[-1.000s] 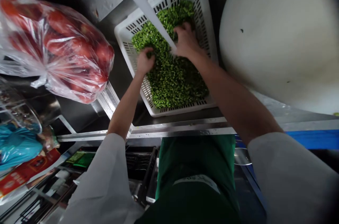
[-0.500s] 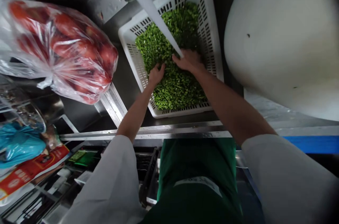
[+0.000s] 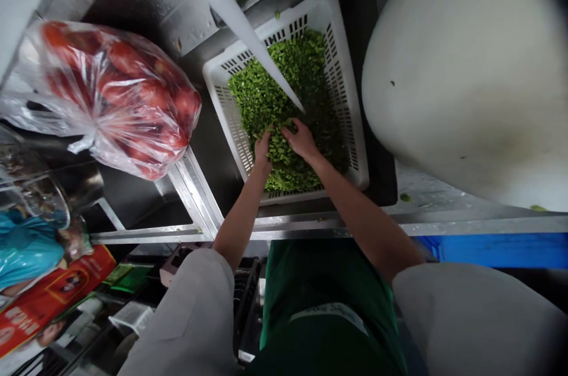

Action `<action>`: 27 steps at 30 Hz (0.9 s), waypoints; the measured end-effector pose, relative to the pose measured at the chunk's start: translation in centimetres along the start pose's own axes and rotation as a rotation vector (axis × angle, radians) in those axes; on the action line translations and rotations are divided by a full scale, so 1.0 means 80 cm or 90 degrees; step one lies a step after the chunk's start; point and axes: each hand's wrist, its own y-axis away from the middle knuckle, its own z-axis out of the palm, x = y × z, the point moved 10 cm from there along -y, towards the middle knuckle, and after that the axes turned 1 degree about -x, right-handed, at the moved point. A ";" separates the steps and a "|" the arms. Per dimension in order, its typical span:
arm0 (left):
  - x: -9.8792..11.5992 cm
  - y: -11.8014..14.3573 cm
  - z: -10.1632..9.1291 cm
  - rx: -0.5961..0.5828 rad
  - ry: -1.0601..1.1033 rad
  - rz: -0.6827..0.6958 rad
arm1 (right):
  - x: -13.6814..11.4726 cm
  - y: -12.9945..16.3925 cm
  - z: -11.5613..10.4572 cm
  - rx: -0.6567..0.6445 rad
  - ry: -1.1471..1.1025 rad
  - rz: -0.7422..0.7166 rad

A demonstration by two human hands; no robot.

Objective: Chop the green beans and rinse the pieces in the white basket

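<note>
**Both hands working in the chopped greens under running water**

Your left hand point(image 3: 262, 148) is pressing down into the chopped green vegetables point(image 3: 284, 97) near the front of the white slotted basket point(image 3: 350, 127), fingers bent into the pile; whether its grip is closing on a handful, you cannot tell from this view. Your right hand point(image 3: 302, 140) is lying just beside it, palm down and fingers spread loosely over the greens, its grip looking open and resting on the pieces rather than clasping them. The two hands are nearly touching at the fingertips.

The greens are filling most of the basket, and the basket is sitting in the steel sink point(image 3: 208, 127). A stream of water point(image 3: 239, 21) is slanting down from the upper left and landing on the greens just behind your right hand.

To the left of the basket, a clear plastic bag of tomatoes point(image 3: 119, 92) is resting on the sink's edge. To the right, a large white round chopping board point(image 3: 465, 68) is lying on the steel worktop point(image 3: 426, 195), with a few green scraps scattered beside it. A red printed packet point(image 3: 48, 299) and a blue bag point(image 3: 26, 246) are lying low at the left.
</note>
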 end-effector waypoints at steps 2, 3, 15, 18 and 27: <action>0.019 0.001 0.001 0.013 0.025 0.031 | -0.018 -0.002 -0.006 0.011 -0.015 -0.041; 0.030 0.001 0.003 0.012 0.035 0.046 | -0.028 -0.006 -0.010 0.017 -0.014 -0.063; 0.204 -0.002 0.033 -0.038 -0.229 0.427 | -0.160 -0.024 -0.064 0.040 0.234 -0.210; 0.222 0.026 0.057 -0.115 -0.307 0.492 | -0.179 -0.012 -0.057 0.023 0.259 -0.262; 0.197 0.043 0.076 -0.157 -0.307 0.466 | -0.175 0.000 -0.056 -0.012 0.208 -0.294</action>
